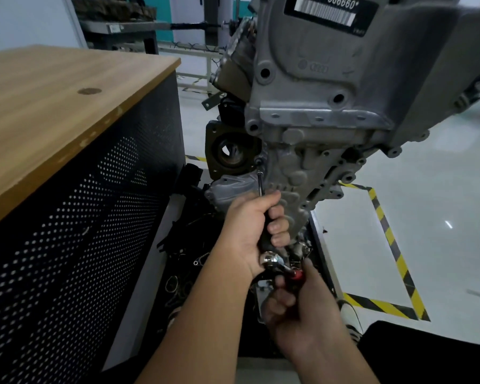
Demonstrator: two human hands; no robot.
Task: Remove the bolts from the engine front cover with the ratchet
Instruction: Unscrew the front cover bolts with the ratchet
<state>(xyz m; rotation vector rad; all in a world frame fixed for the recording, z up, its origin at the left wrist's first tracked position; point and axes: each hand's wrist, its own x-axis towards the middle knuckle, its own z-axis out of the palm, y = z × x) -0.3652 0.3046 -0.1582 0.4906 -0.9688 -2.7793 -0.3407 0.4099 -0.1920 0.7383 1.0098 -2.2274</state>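
At 6 o'clock of the grey cast-aluminium engine front cover, a chrome ratchet with long black extension is gripped by left hand; red-collared handle held by right hand. Extension tip seated on bolt at 9 o'clock edge.

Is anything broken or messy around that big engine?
Nothing looks broken. The front edge of the wooden cabinet top has small chips. Black parts and loose rings lie in a jumble on the floor under the engine. The left hand and right hand hold the ratchet normally.
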